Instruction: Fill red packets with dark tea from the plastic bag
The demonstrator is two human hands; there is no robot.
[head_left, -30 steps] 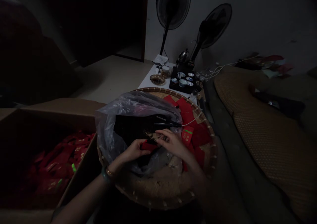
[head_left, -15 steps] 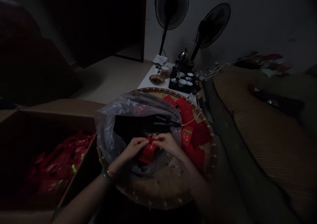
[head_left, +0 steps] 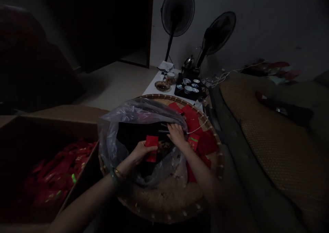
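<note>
My left hand (head_left: 140, 151) holds a small red packet (head_left: 151, 148) upright over a clear plastic bag (head_left: 123, 123) that holds dark loose material. My right hand (head_left: 175, 134) reaches past the packet to a dark tool with metal prongs (head_left: 164, 128) lying across the bag's mouth; its fingers curl over the tool. The bag lies in a round woven bamboo tray (head_left: 180, 205). More red packets (head_left: 197, 133) lie in a pile on the tray's right side.
A cardboard box (head_left: 51, 123) at left holds several red packets (head_left: 59, 174). Beyond the tray a low white table (head_left: 154, 83) carries a tea set (head_left: 189, 85) and a kettle. Two standing fans (head_left: 177, 13) are behind it. A woven mat (head_left: 282, 140) covers the seat at right.
The right hand let go of the red packet and moved up to the pronged tool. The left hand turned the packet upright and kept it.
</note>
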